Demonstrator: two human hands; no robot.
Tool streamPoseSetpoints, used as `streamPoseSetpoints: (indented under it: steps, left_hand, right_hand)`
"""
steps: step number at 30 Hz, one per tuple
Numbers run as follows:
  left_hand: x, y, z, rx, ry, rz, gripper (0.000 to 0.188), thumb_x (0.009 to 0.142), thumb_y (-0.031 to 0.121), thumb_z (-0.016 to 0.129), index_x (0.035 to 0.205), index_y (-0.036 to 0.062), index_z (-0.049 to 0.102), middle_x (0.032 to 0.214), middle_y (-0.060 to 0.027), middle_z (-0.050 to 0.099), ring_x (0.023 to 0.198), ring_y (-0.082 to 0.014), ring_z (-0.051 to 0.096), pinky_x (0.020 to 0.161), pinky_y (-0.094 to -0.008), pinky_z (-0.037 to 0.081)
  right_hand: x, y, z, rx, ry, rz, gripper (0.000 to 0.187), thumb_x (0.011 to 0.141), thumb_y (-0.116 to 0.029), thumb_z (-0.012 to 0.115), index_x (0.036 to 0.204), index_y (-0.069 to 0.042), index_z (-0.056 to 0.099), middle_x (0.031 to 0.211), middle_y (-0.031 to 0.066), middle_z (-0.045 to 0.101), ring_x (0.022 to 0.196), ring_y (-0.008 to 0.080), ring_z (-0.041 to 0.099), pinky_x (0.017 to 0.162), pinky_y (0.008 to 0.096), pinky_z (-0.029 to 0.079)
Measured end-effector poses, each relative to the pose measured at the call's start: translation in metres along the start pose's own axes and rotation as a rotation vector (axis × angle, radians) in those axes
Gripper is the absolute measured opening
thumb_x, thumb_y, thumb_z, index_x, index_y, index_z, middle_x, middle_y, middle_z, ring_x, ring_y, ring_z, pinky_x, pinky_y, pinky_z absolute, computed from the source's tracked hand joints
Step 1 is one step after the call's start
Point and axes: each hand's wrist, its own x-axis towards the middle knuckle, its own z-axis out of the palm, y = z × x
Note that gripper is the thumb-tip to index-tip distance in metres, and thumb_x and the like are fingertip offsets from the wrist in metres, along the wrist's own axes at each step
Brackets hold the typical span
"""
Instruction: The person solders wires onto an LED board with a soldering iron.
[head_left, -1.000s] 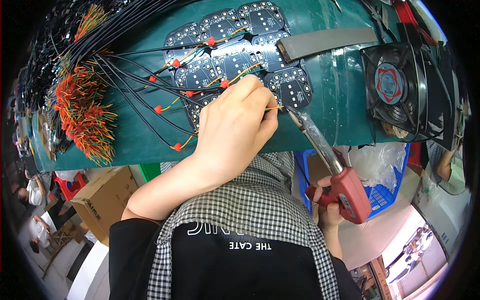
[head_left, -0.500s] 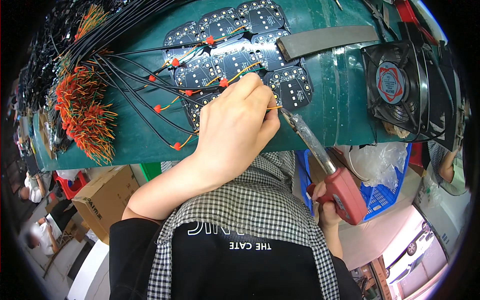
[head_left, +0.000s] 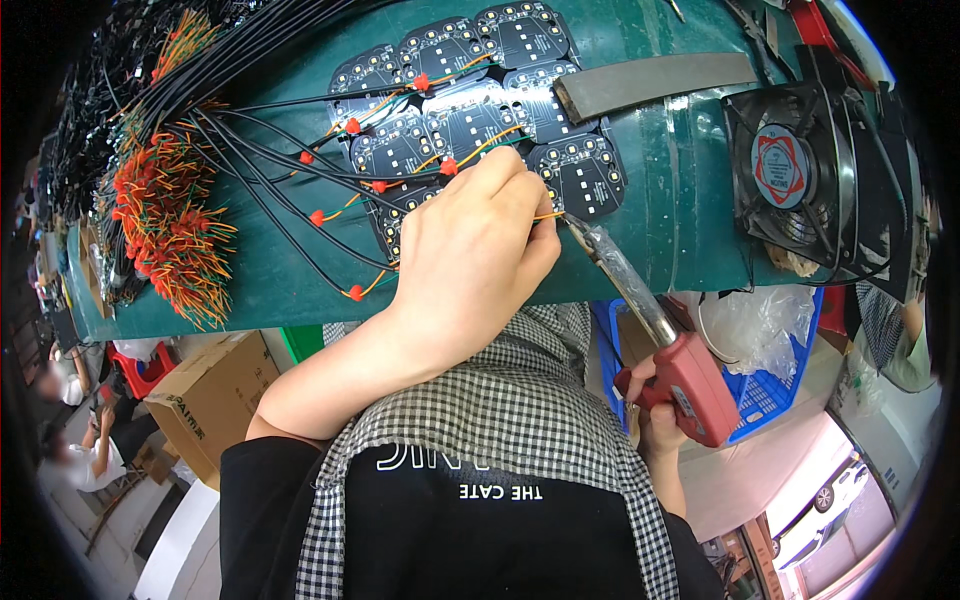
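Observation:
My left hand is over the lower edge of a panel of black circuit boards, its fingers pinched on a thin orange wire. The wire's end sticks out to the right of my fingertips. My right hand grips a red soldering gun by its handle, below the table edge. The metal barrel points up and left, and its tip is at the wire end. Whether they touch I cannot tell. Black cables with red bands and orange and green wires lie across the boards. My left fingers hide part of the panel.
A heap of orange and green wire ends with red bands lies on the left of the green table. A grey curved strip rests against the boards' right side. At the right stands a black fan. A blue crate is below the edge.
The soldering gun's body has shifted slightly to the right, with its tip still at the wire end. My left hand has hardly moved. Cables and boards look nearly the same.

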Motion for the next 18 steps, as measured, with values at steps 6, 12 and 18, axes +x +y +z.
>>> streamPoseSetpoints:
  steps: [6,12,18]
  left_hand:
    - [-0.0001,0.0010,-0.0007,0.024,-0.013,-0.008,0.012,0.071,0.008,0.063,0.073,0.0039,0.052,0.078,-0.0070,0.049,0.070,-0.0237,0.059,0.053,-0.0363,0.048]
    - [-0.0002,0.0013,-0.0003,0.009,0.011,-0.016,0.011,0.072,0.005,0.065,0.077,0.0045,0.056,0.080,-0.0047,0.054,0.062,-0.0214,0.056,0.055,-0.0318,0.044]
    - [-0.0001,0.0009,0.0002,0.015,-0.002,-0.001,0.011,0.072,0.007,0.063,0.073,0.0037,0.053,0.079,-0.0072,0.050,0.071,-0.0240,0.059,0.054,-0.0369,0.048]
  right_hand:
    - [-0.0029,0.0060,-0.0036,-0.102,0.060,-0.025,0.086,0.067,-0.050,0.079,0.121,0.009,0.049,0.086,0.0107,0.066,0.065,0.0149,0.062,0.060,0.0253,0.050]
    - [-0.0039,0.0004,-0.0007,-0.043,0.050,-0.007,0.080,0.072,-0.051,0.075,0.123,0.006,0.048,0.095,0.0134,0.065,0.066,0.0167,0.061,0.062,0.0270,0.049]
    - [-0.0008,-0.0002,-0.0001,0.094,-0.049,-0.090,0.075,0.075,-0.050,0.072,0.125,0.001,0.049,0.116,0.0151,0.058,0.070,0.0153,0.055,0.061,0.0267,0.045]
